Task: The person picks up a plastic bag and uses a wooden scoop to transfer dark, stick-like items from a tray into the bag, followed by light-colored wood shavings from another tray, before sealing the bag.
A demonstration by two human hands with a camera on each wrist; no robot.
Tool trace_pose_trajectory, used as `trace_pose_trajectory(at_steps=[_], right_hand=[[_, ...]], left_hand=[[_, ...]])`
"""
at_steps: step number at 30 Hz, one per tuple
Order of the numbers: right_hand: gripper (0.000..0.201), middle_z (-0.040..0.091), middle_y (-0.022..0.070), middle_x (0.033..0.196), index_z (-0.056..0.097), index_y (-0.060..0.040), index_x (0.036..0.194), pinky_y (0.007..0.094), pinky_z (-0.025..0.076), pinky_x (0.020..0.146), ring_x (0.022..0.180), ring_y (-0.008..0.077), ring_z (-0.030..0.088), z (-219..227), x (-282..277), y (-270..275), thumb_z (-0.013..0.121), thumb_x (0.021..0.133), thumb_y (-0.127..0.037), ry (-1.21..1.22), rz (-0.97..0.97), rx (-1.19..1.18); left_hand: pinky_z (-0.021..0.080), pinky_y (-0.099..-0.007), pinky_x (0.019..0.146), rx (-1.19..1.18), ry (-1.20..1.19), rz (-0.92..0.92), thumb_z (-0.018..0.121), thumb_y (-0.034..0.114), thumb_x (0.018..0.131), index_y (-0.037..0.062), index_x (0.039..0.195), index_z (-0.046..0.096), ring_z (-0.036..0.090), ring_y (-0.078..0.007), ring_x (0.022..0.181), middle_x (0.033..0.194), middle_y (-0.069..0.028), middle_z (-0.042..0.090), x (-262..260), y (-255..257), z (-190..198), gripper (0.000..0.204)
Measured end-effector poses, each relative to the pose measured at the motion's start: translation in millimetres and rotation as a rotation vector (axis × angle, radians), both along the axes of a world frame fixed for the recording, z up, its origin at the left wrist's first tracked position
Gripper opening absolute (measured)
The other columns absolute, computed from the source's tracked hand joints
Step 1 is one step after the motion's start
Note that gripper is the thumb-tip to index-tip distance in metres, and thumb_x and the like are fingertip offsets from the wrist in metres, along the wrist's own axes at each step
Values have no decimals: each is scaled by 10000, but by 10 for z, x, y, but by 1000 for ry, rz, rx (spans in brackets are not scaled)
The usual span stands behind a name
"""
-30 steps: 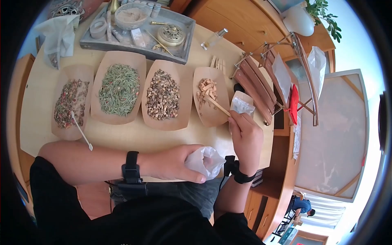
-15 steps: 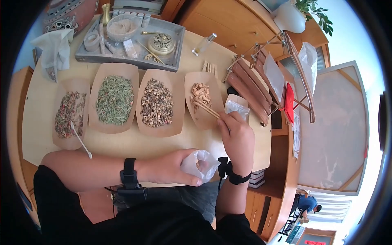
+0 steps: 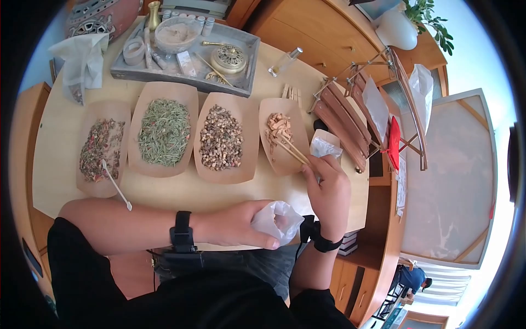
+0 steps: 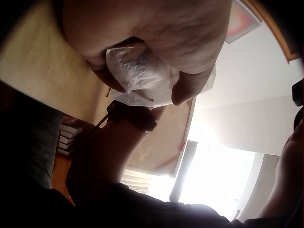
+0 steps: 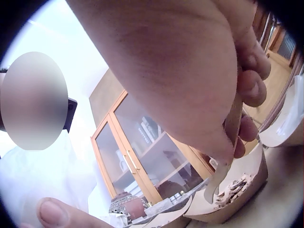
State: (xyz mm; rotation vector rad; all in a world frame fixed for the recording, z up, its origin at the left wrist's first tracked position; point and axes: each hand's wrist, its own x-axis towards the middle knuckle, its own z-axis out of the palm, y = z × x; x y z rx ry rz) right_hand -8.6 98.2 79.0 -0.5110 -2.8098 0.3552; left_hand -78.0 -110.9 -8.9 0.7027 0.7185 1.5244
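My left hand point(image 3: 233, 225) grips a translucent white bag point(image 3: 280, 219), its mouth spread upward, near the table's front edge. In the left wrist view the crinkled bag point(image 4: 137, 73) sits between thumb and fingers. Pinched in my right hand point(image 3: 331, 189) are slim wooden tongs point(image 3: 296, 152), prongs spread apart. Their tips reach the pale wood chips point(image 3: 279, 123) in the rightmost brown paper tray point(image 3: 287, 164) of the row. The right wrist view shows a curved tong tip point(image 5: 216, 185) close by the chips point(image 5: 235, 190).
Other paper trays hold brown chopped pieces point(image 3: 221, 137), green needle-like herb point(image 3: 164, 131) and mixed dried petals point(image 3: 98, 151) with a white scoop point(image 3: 116, 183). Behind stands a grey tray point(image 3: 181, 82) of incense ware. A small tray with a plastic bag point(image 3: 326, 147) and a wooden rack point(image 3: 342, 123) are right.
The tongs' prongs, nearly together a second ago, now stand apart over the chips. My left hand keeps its hold on the bag. The head view has shifted slightly.
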Motion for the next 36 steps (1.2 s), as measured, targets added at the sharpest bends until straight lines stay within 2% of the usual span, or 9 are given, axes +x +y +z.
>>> trace_pose_trajectory(at_steps=[11,16,19,21,23,25,30,34,36], right_hand=[[158,702,140,974,775,-39,1101,419,529,690,795,362,698,-106,-17,-3,719,977,-121,15,32,1],[175,647,95,865,763,43,1128,317,456,664,723,177,582,-132,260,59,693,992,-43,253,-28,-346],[157,643,58,867,759,54,1103,292,430,661,731,140,536,-134,533,97,695,999,-44,272,-64,-528],[195,656,70,860,765,70,1037,300,426,661,729,158,546,-53,765,81,741,970,-112,300,-92,-648],[279,685,105,851,777,79,983,318,452,673,748,184,598,-4,916,148,775,935,-196,375,169,-776],[340,716,143,854,786,86,962,332,478,686,767,215,645,93,1042,146,794,900,-247,358,160,-724],[218,727,121,881,808,54,1045,319,486,684,745,200,654,258,1076,107,755,926,-121,192,189,-621],[226,708,109,873,802,55,1062,310,476,684,763,191,647,285,1170,83,767,903,-101,-10,173,-742],[215,708,102,872,802,53,1055,302,470,681,762,182,640,241,1219,155,768,902,-94,103,193,-751]], left_hand=[[495,-324,1044,45,-20,-40,839,207,937,33,1408,550,582,-126,1160,1242,-24,627,12,22,-83,580],[492,-310,1023,2,-12,-7,853,229,932,46,1373,559,577,-118,1144,1218,-12,616,4,8,-32,561],[485,-302,1011,-27,-44,3,867,251,925,64,1342,568,570,-112,1132,1197,-2,605,8,3,10,546],[483,-307,1019,-39,-57,-5,873,256,918,62,1360,562,570,-113,1139,1201,-3,605,21,38,-25,574],[485,-312,1029,65,-103,3,864,257,922,53,1423,543,572,-122,1171,1266,-25,599,0,98,-46,629],[480,-304,1019,-2,-81,36,863,257,922,63,1421,538,568,-112,1154,1257,-12,589,15,29,-3,626],[497,-304,1000,-10,41,20,874,192,915,52,1406,571,583,-94,1105,1182,11,612,-3,45,47,594],[508,-294,984,-53,-40,-58,880,183,915,48,1424,554,586,-87,1104,1198,10,616,33,38,12,620],[509,-291,979,-41,12,2,885,172,912,49,1428,549,585,-81,1110,1209,4,621,55,38,-8,628]])
